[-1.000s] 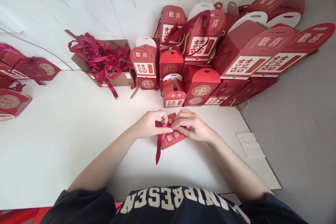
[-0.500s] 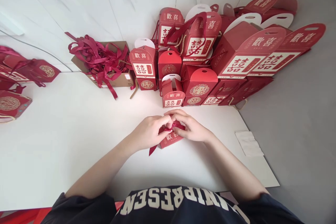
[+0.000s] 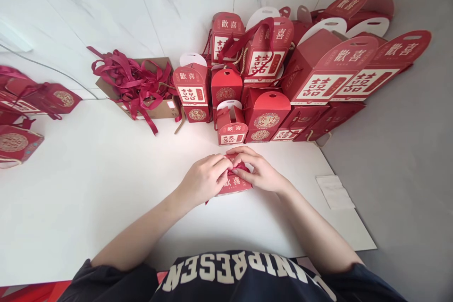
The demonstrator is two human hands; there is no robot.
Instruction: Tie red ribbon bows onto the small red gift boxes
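A small red gift box [image 3: 234, 183] with pale characters on its side stands on the white table, right in front of me. Across its top runs a dark red ribbon [image 3: 241, 168]. My left hand [image 3: 207, 178] pinches the ribbon over the box's left side, its fingertips closed together. From the right, my right hand [image 3: 257, 170] curls over the box and grips the ribbon between thumb and fingers. The fingertips of both hands meet at the ribbon's middle, so any knot there is partly hidden. A short ribbon end shows below my left hand.
Several red gift boxes [image 3: 267, 115] stand stacked behind my hands, towards the right. A cardboard box [image 3: 161, 109] heaped with red ribbons [image 3: 136, 78] is at the back left. More red boxes [image 3: 16, 144] lie at the far left. Folded white paper [image 3: 334, 192] rests near the right edge.
The gift box has turned slightly, and more of its front and top shows. My hands still grip the ribbon; the loose end under my left hand shows less.
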